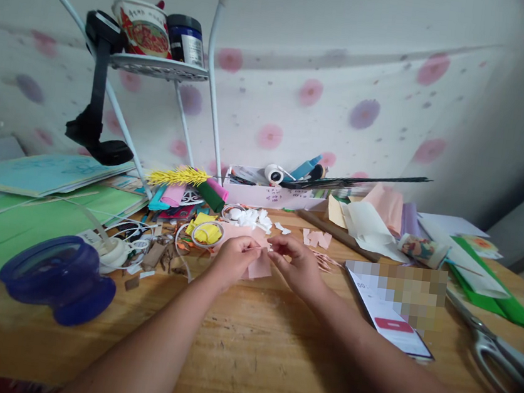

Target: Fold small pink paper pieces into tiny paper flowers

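Note:
My left hand (235, 258) pinches one end of a thin pink paper strip (253, 247) over the middle of the table. Opposite it, my right hand (296, 265) is closed in a pinch at the strip's other end; its fingertips partly hide what they grip. Just below the fingertips lies a flat piece of pink paper (261, 268). Small pink paper cuttings (316, 238) and a bunch of thin twisted pink strips (325, 262) rest beyond my right hand. White crumpled paper bits (250, 218) and yellow paper (206, 230) lie beyond my left.
A blue tape dispenser (56, 277) and green sheets (27, 220) occupy the left side. On the right are a phone (384, 305), scissors (493, 346) and paper rolls (376, 216). A white rack (163, 68) and a tool box (266, 197) stand at the back.

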The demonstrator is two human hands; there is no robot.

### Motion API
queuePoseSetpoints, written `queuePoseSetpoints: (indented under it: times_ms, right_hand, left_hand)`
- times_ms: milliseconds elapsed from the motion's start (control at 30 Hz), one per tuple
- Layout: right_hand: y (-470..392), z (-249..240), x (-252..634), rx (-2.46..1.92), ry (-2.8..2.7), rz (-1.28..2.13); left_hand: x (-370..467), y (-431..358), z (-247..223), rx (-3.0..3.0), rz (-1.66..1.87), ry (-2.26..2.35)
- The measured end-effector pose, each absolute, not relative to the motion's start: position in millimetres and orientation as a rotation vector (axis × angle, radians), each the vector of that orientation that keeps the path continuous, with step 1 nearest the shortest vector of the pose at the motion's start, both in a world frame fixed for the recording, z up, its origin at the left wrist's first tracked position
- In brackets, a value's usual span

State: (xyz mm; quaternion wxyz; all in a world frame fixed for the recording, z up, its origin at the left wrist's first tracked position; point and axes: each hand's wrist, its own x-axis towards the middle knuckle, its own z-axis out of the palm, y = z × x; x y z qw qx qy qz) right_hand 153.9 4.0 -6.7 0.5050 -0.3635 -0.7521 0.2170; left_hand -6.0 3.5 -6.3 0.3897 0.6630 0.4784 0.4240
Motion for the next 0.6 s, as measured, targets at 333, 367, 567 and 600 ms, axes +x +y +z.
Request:
queuePoseSetpoints:
  times_ms: [333,367,567,600]
  right_hand:
    - [4.2,-6.3,153.9,-0.888,-1.800,0.465]
    - [4.2,-6.2,153.9,-0.891,-1.800,0.473]
    - [4.7,-6.8,152.9,-0.836,-1.772,0.575]
    - [5.2,-7.3,152.5,-0.833,-1.754,0.620]
  left_hand:
    - [0.2,-0.6,-3.4,1.468,1.070,1.009]
    - [0.3,-0.7,-3.2,1.449,1.070,0.994]
    - [1.3,-1.8,-1.9,1.426,1.092,0.983]
    - [1.5,-2.1,-1.7,1.439,1.100,0.981]
